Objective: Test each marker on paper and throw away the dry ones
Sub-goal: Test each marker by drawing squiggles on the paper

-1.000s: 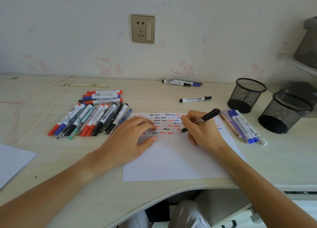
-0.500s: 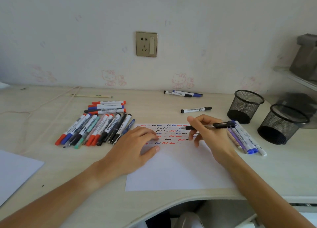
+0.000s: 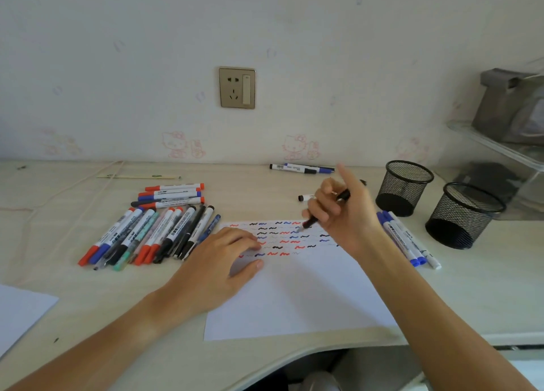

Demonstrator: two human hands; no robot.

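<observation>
A white paper sheet point(image 3: 297, 299) lies on the desk, its top covered with rows of red, blue and black squiggles. My left hand point(image 3: 217, 270) rests flat on the sheet's left part, fingers spread. My right hand point(image 3: 341, 214) is raised above the sheet's top right corner and grips a black marker point(image 3: 310, 222), tip pointing down-left just over the paper, index finger stretched upward. A big bunch of markers point(image 3: 153, 234) lies left of the sheet. Three blue and white markers point(image 3: 407, 242) lie right of it.
Two black mesh cups point(image 3: 404, 184) point(image 3: 463, 214) stand at the right. Two markers point(image 3: 300, 168) lie by the wall; another marker point(image 3: 304, 197) lies partly behind my right hand. A second sheet point(image 3: 20, 311) sits at the left edge. A clear shelf point(image 3: 500, 146) is far right.
My right hand stopped writing, lifted off the paper and moved back and right, turning the black marker in its fingers. My left hand stayed on the sheet. The camera tilted up.
</observation>
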